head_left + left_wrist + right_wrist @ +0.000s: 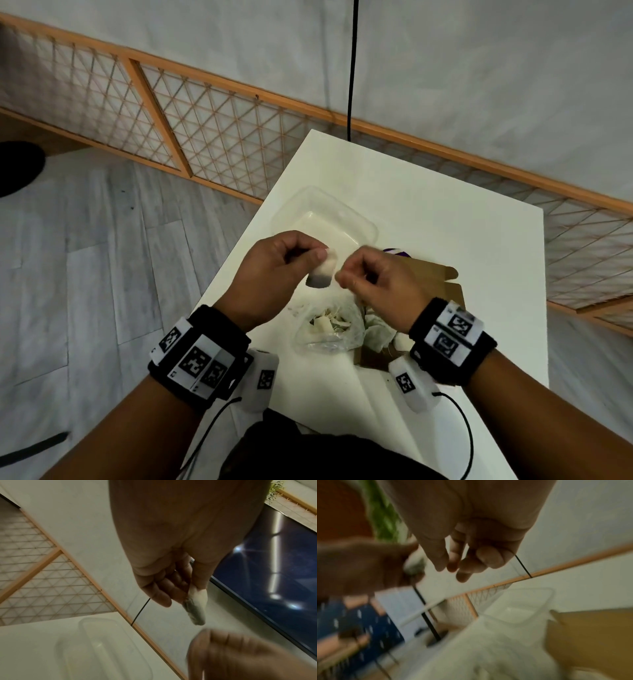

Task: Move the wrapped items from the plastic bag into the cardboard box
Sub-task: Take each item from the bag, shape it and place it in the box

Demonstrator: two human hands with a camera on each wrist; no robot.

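My left hand [317, 253] is raised above the table and pinches a small white wrapped item [322, 272] with a dark lower end between thumb and fingers. The left wrist view shows that item [197, 607] hanging below the fingertips. My right hand [346, 277] hovers just right of it with its fingers curled; nothing shows between them in the right wrist view [453, 565]. Below the hands lies the clear plastic bag [329, 325] with pale wrapped items inside. The open cardboard box [442, 284] sits to its right, partly hidden by my right wrist.
A clear plastic container [329, 219] stands on the white table [445, 212] beyond the hands. A purple object [395, 253] peeks out behind the right hand. A black cable [351, 68] hangs at the table's far edge. The table's left edge drops to the floor.
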